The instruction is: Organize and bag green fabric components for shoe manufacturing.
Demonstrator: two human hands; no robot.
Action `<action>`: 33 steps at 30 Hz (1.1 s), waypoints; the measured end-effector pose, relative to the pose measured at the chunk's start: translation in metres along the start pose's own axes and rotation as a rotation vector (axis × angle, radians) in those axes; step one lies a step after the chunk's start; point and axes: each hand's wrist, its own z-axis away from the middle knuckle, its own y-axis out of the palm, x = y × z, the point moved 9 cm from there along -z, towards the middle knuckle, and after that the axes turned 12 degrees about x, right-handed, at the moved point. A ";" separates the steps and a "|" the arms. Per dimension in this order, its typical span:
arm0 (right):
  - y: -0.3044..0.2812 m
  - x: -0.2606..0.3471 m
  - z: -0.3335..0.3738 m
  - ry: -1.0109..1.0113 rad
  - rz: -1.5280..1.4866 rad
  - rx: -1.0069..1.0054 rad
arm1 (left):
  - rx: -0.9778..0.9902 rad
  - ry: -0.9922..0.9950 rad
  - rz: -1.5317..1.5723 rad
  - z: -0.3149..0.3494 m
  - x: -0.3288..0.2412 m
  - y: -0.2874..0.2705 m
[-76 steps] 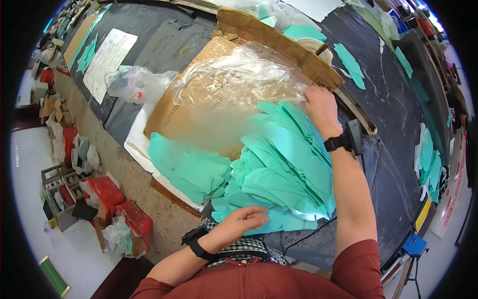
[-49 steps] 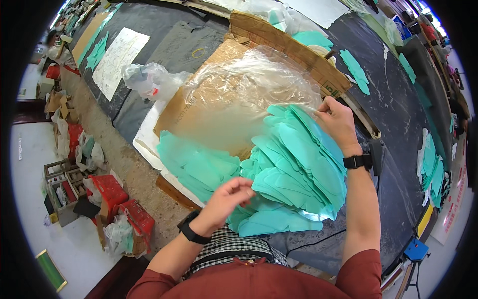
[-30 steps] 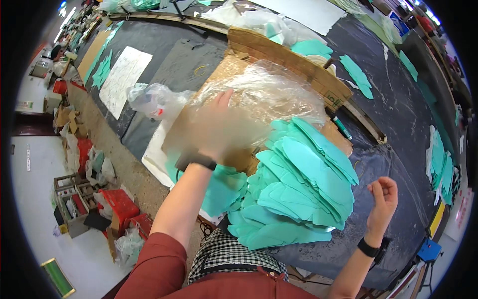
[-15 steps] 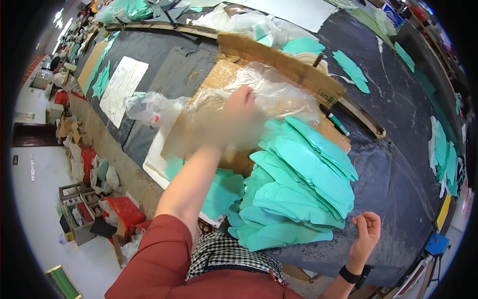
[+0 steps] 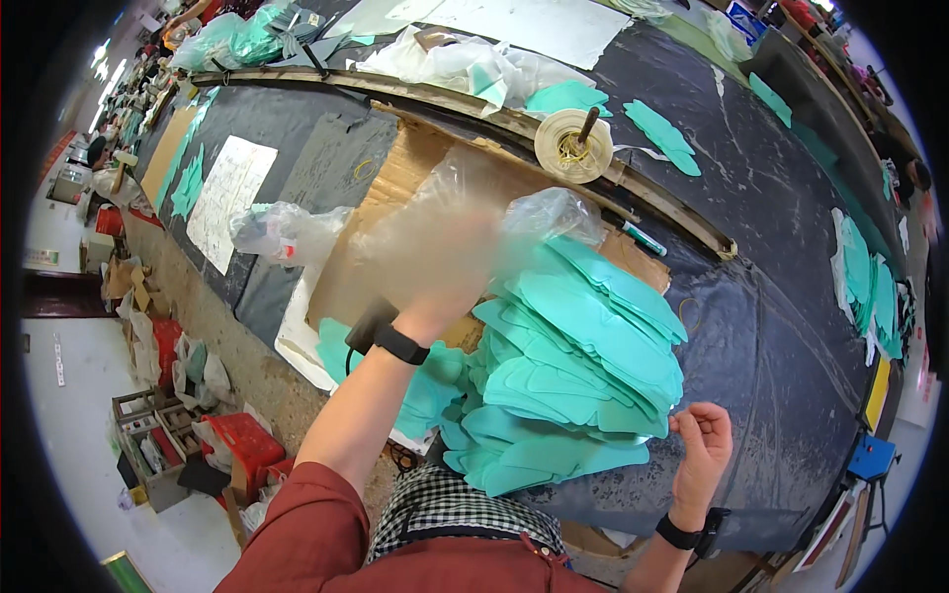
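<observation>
My left hand (image 5: 445,265) is smeared over the cardboard (image 5: 331,267), beside crumpled clear plastic film (image 5: 559,212); its fingers cannot be made out. Just right of it lies a large, fanned-out pile of thin mint-green cut pieces (image 5: 593,326) with rounded outlines. A smaller heap of the same green pieces (image 5: 427,390) sits under my left forearm. At the pile's right edge is my right hand (image 5: 704,440), its fingers curled and thumb pressed in. Whether anything small is between those fingertips is hidden.
A wooden strip (image 5: 672,198) crosses the dark table behind the cardboard. Behind it stands a spool (image 5: 573,145) on a peg. A green marker (image 5: 645,237) lies near the strip. Left are a clear plastic bottle (image 5: 282,234) and a white sheet (image 5: 232,198); red crates (image 5: 242,445) are on the floor.
The raised cardboard flap has come down, uncovering the spool. My left hand has moved nearer, with a blurred patch of film beside it. My right hand is closer to the pile's edge.
</observation>
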 end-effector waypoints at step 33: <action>0.186 0.062 -0.218 -0.731 1.462 0.057 | 0.083 -0.145 0.375 0.023 0.007 0.018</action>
